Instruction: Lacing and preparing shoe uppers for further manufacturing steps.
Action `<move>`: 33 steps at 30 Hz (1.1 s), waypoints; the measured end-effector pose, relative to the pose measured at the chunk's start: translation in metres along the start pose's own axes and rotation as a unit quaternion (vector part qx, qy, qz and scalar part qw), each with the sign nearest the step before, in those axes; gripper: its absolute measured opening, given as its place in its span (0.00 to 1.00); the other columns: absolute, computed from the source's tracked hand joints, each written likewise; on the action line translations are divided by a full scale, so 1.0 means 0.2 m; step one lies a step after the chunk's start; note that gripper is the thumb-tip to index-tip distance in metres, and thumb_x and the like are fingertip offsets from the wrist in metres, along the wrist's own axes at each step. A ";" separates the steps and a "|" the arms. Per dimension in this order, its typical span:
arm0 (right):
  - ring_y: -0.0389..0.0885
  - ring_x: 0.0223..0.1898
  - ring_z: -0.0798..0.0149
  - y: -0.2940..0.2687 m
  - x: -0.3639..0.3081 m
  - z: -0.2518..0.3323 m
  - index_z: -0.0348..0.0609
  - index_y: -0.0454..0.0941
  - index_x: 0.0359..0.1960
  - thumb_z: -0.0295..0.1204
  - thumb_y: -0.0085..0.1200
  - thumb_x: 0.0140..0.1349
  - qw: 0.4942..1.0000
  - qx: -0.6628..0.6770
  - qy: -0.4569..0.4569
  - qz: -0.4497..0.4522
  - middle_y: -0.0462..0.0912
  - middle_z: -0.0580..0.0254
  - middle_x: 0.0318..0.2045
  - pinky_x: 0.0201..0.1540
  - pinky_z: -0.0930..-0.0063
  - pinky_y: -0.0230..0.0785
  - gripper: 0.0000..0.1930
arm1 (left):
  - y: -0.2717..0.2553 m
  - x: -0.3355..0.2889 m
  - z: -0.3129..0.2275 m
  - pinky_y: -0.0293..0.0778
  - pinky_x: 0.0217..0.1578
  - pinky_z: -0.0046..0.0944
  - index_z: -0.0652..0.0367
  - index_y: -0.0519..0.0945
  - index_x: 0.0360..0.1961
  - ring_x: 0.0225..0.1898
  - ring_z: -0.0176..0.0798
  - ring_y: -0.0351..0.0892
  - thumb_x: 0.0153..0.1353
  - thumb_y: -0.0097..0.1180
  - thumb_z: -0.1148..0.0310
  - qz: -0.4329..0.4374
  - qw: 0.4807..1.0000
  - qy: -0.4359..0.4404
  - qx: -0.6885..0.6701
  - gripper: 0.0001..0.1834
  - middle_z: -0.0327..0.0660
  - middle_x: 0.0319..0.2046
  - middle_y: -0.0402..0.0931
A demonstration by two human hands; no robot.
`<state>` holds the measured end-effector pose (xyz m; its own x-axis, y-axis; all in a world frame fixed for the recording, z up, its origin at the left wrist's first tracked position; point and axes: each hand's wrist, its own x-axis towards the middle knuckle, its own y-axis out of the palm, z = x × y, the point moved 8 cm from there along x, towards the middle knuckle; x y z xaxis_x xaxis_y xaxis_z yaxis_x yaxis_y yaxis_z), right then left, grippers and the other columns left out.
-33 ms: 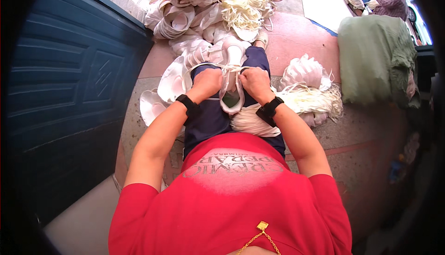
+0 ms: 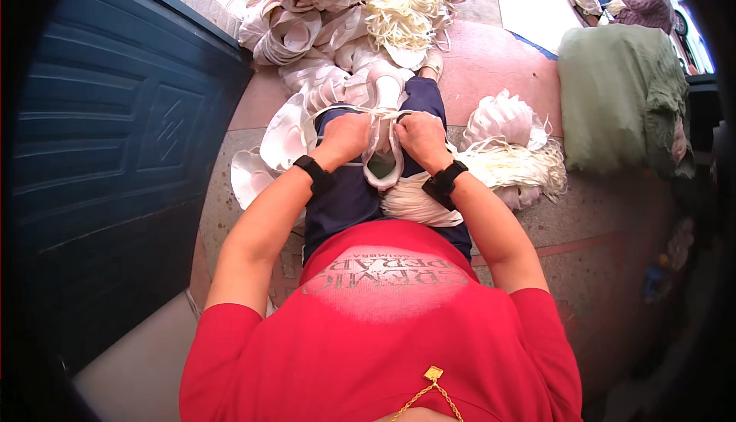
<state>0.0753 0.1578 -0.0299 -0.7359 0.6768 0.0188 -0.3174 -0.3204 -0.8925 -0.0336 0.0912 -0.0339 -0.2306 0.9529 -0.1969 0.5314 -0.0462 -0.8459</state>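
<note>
A white shoe upper (image 2: 386,91) rests lengthwise between my knees, toe pointing away, a green patch showing inside its heel opening. Across its front, a cream shoelace (image 2: 383,114) is drawn out to both sides. My left hand (image 2: 347,137) is closed in a fist on the lace at the left of the upper. At the right, my right hand (image 2: 422,138) pinches the other part of the lace. The fingertips of both hands are partly hidden. A thick bundle of cream shoelaces (image 2: 521,165) lies by my right leg, under the right wrist.
A heap of white shoe uppers (image 2: 326,31) with tangled cream laces (image 2: 402,19) lies ahead. More uppers (image 2: 502,121) sit at the right, others (image 2: 284,134) at the left. A dark blue panelled door (image 2: 130,115) stands left, a green sack (image 2: 621,100) right. Another person (image 2: 644,8) sits far right.
</note>
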 end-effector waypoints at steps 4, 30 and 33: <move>0.75 0.29 0.55 0.00 -0.02 0.01 0.40 0.77 0.17 0.36 0.46 0.51 0.999 -0.033 0.017 -0.002 0.77 0.54 0.23 0.31 0.59 0.65 0.14 | -0.05 0.00 -0.14 0.71 0.29 0.48 0.62 0.74 0.23 0.29 0.54 0.76 0.52 0.44 0.63 0.023 0.998 -0.005 0.059 0.13 0.54 0.23 0.74; 0.72 0.30 0.49 0.00 -0.03 -0.05 0.38 0.70 0.27 0.28 0.51 0.48 0.985 0.167 0.025 -0.028 0.74 0.48 0.24 0.33 0.60 0.64 0.07 | -0.08 0.46 -0.22 0.71 0.23 0.45 0.62 0.75 0.36 0.22 0.49 0.76 0.51 0.46 0.72 -0.105 0.982 0.141 -0.072 0.11 0.49 0.23 0.75; 0.73 0.30 0.49 0.02 -0.02 -0.01 0.37 0.70 0.28 0.25 0.48 0.50 0.992 0.120 -0.009 -0.033 0.74 0.50 0.24 0.32 0.60 0.65 0.05 | 0.20 0.50 -0.24 0.62 0.09 0.34 0.66 0.61 0.54 0.13 0.34 0.70 0.44 0.55 0.76 0.321 0.928 -0.067 -0.176 0.33 0.45 0.18 0.71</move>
<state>0.0783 0.1555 -0.0343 -0.7189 0.6900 0.0843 -0.4970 -0.4254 -0.7563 0.0028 0.1987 -0.0631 0.1391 0.7161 -0.6840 0.8225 -0.4683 -0.3229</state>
